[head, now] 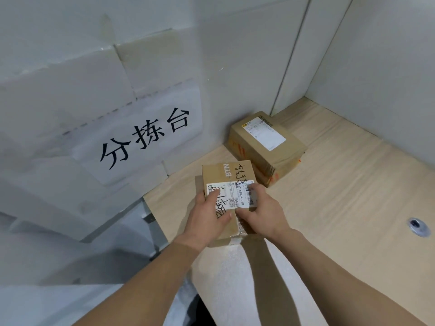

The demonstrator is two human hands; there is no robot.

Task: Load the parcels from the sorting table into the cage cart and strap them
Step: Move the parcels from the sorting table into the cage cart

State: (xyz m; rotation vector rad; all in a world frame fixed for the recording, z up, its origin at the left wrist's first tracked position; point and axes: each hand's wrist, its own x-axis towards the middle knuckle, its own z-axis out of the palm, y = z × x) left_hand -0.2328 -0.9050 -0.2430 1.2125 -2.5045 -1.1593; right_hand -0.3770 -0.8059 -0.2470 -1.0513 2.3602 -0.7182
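I have the small parcel point(220, 173) in both hands: my left hand point(208, 216) grips its near left corner with the thumb and fingers curled onto the top, and my right hand point(260, 208) wraps the right edge, fingers bent over the barcode and thumb pressed flat on the lid. It is a plain brown corrugated box, squarish, with clear tape along the near end. Its white shipping label point(231, 194) carries a QR code, a barcode and the digits "37-5380A-018" (the start is cut off). Thick black handwriting runs across both the label and the bare cardboard, and I cannot read it. The box sits low over the cardboard floor point(341, 184), a creased tan sheet, with its near end above a white foam sheet point(226, 267) that has a fine pebbled texture. Whether it rests there or hangs just above, I cannot tell. Just beyond it, in the far corner, lies the bigger parcel point(280, 154), a flatter brown box with wrinkled tape, orange marks on its side and a white label point(266, 134) too small to read. Smooth white panels point(388, 78) wall the corner. To my left a paper sign point(146, 137) reads "分拣台" in black. A round metal fitting point(417, 225) sits in the floor at the right.
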